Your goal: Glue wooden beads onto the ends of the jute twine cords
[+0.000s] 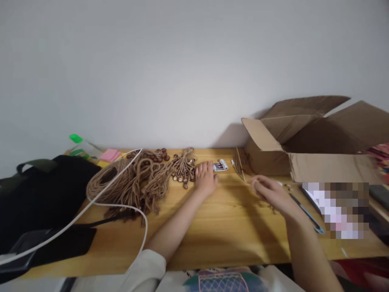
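Observation:
My left hand (206, 178) lies flat on the wooden table, fingers stretched forward, beside a small bunch of brown cords with round brown pieces (184, 166). Just past its fingers is a partly rolled white and grey tube (221, 165). My right hand (267, 190) is raised over the table with thumb and fingers pinched together; what they hold, if anything, is too small to make out. A thin stick (240, 164) stands near its fingertips, beside a bundle of thin brown strands (236, 165).
Large brown cord coils (121, 182) lie at the left, crossed by a white cable (115, 177), beside a black bag (45, 198). Pink notes (110, 155) lie behind. An open cardboard box (270, 162) stands back right; a blue-grey tool (306, 213) lies in front of it.

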`<state>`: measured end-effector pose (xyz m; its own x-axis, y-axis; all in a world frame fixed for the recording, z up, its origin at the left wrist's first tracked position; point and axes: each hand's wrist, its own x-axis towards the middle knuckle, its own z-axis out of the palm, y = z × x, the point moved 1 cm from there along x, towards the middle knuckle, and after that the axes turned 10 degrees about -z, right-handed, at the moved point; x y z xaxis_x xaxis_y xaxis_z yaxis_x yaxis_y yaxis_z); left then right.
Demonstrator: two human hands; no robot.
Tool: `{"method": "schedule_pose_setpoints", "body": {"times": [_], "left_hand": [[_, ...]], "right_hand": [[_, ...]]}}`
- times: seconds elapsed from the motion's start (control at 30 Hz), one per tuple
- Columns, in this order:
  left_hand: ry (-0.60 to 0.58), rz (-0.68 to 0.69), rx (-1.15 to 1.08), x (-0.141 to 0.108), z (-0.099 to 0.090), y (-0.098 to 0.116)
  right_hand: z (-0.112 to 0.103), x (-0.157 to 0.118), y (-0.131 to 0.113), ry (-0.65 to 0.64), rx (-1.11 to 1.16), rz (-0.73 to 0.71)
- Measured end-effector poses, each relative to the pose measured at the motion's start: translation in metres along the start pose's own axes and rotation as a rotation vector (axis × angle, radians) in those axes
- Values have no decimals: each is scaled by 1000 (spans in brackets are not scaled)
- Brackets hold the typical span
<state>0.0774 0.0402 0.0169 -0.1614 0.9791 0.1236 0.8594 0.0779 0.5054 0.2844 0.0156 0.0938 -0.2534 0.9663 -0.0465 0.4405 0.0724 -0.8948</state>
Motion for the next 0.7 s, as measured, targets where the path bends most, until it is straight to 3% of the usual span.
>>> {"method": "schedule_pose_setpoints", "body": {"times": [0.1,0.23,0.33,0.53,0.7], "left_hand": [[9,-12,-32,1,0,0],[101,-25,-150,3,3,-3],[193,-21,-243,6,4,-7],[269,17,-431,8,5,-11],[275,0,-499,7,1,-10]], "right_hand": [[28,13,4,-98,-191,-107],[74,24,1,-261,-250,-224],[95,24,0,-252,-303,-304],[98,22,14,-160,-309,-434],[86,26,12,123,-213,-678]]}}
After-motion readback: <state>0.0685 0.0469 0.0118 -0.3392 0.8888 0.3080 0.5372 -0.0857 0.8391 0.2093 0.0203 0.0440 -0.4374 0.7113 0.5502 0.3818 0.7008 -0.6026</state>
